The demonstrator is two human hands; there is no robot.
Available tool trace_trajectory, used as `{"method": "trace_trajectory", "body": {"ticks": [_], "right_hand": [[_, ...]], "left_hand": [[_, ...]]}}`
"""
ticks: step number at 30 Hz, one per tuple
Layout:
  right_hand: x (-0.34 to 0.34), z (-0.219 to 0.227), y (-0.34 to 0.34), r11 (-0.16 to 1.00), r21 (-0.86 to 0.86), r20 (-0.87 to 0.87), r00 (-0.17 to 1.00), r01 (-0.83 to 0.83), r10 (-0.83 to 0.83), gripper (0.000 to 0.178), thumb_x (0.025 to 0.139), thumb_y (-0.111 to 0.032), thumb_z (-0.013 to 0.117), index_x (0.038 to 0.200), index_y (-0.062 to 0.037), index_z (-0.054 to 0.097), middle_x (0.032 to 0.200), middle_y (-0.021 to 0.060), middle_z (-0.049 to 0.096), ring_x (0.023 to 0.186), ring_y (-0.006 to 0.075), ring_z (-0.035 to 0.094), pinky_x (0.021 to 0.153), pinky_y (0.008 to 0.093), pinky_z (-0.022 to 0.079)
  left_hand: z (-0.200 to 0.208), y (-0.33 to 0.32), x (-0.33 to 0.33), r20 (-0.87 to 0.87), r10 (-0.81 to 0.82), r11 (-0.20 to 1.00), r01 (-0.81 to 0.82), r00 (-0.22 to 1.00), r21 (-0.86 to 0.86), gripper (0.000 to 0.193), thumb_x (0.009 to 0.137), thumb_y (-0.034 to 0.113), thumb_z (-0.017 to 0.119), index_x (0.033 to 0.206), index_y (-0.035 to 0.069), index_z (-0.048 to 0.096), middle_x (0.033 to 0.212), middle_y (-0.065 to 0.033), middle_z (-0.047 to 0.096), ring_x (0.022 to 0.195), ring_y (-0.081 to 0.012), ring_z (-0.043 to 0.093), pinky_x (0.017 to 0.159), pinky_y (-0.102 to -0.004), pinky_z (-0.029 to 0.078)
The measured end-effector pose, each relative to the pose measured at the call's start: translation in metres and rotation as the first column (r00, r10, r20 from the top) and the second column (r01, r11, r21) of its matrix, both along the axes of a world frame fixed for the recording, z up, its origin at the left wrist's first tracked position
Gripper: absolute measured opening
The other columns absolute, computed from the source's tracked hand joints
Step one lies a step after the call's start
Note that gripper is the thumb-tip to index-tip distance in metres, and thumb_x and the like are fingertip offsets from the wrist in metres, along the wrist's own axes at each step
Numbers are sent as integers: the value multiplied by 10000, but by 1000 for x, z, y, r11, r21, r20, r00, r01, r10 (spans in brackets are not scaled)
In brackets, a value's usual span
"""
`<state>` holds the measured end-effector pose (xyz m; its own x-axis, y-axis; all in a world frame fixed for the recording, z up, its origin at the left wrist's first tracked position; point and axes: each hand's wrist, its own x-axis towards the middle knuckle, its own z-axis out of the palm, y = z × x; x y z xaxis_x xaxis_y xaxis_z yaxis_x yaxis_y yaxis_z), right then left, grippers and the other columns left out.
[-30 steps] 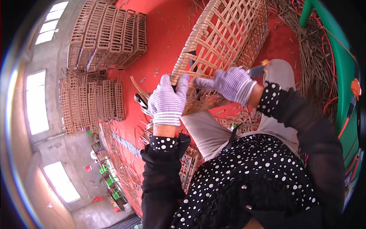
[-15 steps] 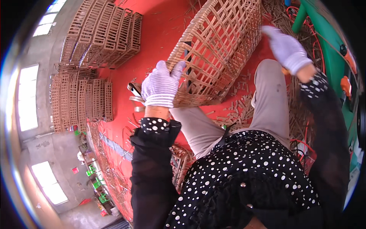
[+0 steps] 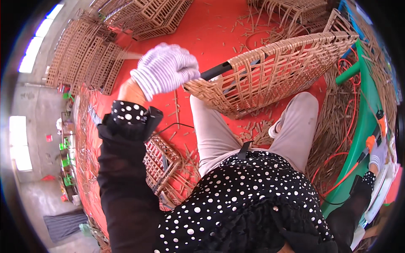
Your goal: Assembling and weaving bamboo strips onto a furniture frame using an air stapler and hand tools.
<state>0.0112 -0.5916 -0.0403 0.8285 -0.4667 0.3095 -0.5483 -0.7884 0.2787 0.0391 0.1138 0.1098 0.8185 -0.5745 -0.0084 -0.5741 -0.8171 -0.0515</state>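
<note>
Wicker basket [image 3: 280,72] swung clockwise; long axis now slants up rightward.

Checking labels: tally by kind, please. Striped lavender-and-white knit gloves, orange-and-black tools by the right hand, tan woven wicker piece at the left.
Striped lavender-and-white knit gloves: 2
Orange-and-black tools: 2
Tan woven wicker piece: 1
Total: 5

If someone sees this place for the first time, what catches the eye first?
Probably the large woven piece in the upper middle, with the striped-gloved left hand holding its left end. Next, the bright red floor beneath it and the curved green surface along the right side.
</note>
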Motion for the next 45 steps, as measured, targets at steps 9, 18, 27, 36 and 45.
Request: {"method": "trace_trajectory", "body": {"ticks": [9, 18, 27, 36, 45], "right_hand": [[61, 80, 428, -361, 314, 704, -40, -878, 709, 400, 743, -166, 682, 1102, -40, 557, 1095, 141, 582, 1014, 269, 556, 876, 340, 432], [95, 96, 501, -774, 592, 783, 389, -225, 486, 171, 897, -113, 499, 1000, 19, 534, 985, 122, 630, 908, 169, 604, 841, 292, 474], [65, 92, 530, -261, 722, 517, 249, -640, 819, 534, 791, -335, 631, 1153, 32, 491, 1045, 196, 590, 876, 254, 625, 762, 335, 494], [105, 62, 533, -391, 638, 540, 24, -664, 841, 356, 808, -393, 575, 831, -41, 631, 692, 147, 613, 697, 323, 599, 641, 391, 470], [93, 72, 514, -658, 612, 785, 233, -439, 574, 280, 926, -222, 466, 975, 3, 625, 926, 117, 648, 865, 180, 607, 809, 299, 462]], "left_hand": [[4, -68, 14, 358, -352, 930, 367, 865, 26, 90, 615, 221, 575, 661, 176, 513, 672, 23, 492, 728, -168, 518, 769, -307, 407], [-38, -32, -39, 613, 377, 903, -130, 694, -409, 329, 724, 254, 683, 1003, 104, 594, 927, -67, 609, 926, -257, 572, 893, -379, 409], [-78, -28, -37, 440, 592, 480, 143, 676, -866, 288, 788, 7, 574, 1072, 20, 527, 1050, -139, 572, 1001, -295, 544, 833, -348, 448], [-118, -20, -13, 714, 421, 820, 102, 559, -563, 191, 793, 188, 606, 960, 96, 587, 912, -60, 598, 931, -241, 553, 897, -434, 372], [-111, -16, -9, 632, 365, 895, -71, 684, -440, 173, 827, 282, 575, 930, 149, 619, 783, -14, 621, 782, -179, 613, 998, -480, 231]]}}
